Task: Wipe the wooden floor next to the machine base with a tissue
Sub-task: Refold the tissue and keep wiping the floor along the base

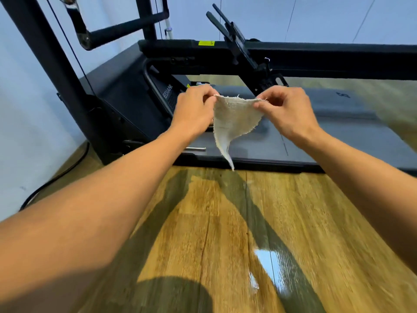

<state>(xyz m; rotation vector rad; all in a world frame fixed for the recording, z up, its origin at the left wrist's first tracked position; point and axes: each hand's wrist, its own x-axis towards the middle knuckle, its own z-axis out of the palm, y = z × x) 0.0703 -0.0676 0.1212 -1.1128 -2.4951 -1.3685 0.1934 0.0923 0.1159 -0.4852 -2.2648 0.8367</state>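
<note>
Tissue [234,118] hung in air over the near edge of the machine base [259,154], clear of the wooden floor [225,222]. My left hand [194,109] and right hand [286,109] each pinched a top corner. Judged light, limp, tear-prone; best held bunched under the palm for wiping.

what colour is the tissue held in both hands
Off-white, with frayed edges; the tissue shows in the head view.

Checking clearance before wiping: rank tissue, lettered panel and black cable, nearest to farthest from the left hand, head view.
1. tissue: pinched by the left hand.
2. lettered panel: just behind it.
3. black cable: far left, on floor.
</note>
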